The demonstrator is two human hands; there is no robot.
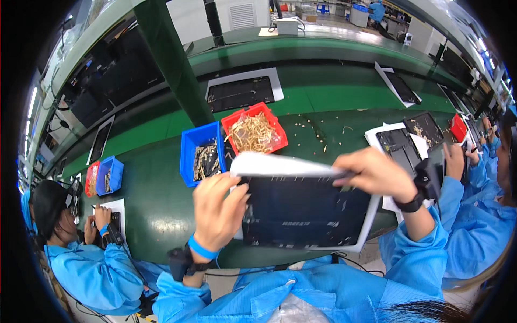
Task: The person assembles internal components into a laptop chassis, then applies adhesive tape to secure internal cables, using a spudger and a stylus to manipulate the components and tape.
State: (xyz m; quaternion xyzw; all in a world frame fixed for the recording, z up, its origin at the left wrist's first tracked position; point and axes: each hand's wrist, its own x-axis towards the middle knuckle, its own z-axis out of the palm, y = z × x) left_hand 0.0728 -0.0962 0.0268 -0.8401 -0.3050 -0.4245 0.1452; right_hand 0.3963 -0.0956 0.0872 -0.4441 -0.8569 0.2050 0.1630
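In front of me a black flat tablet-like panel (307, 210) is held up and tilted, with pale marks along its edges. A white sheet (280, 164) shows behind it, past its top and right edges. My left hand (218, 212) is closed on the panel's upper left corner, thumb and fingers pinching the edge. At the upper right corner my right hand (374, 175) pinches the panel's edge. Just beyond stand a red bin (283, 142) heaped with small tan strips and a blue bin (187, 156) holding dark and tan strips.
The green workbench (156, 215) carries scattered bits. Black panels on white sheets lie on the far belt (312, 99); another black panel (398, 145) lies at right. A green post (172, 64) rises beyond the bins. Co-workers in blue (97, 274) sit on both sides.
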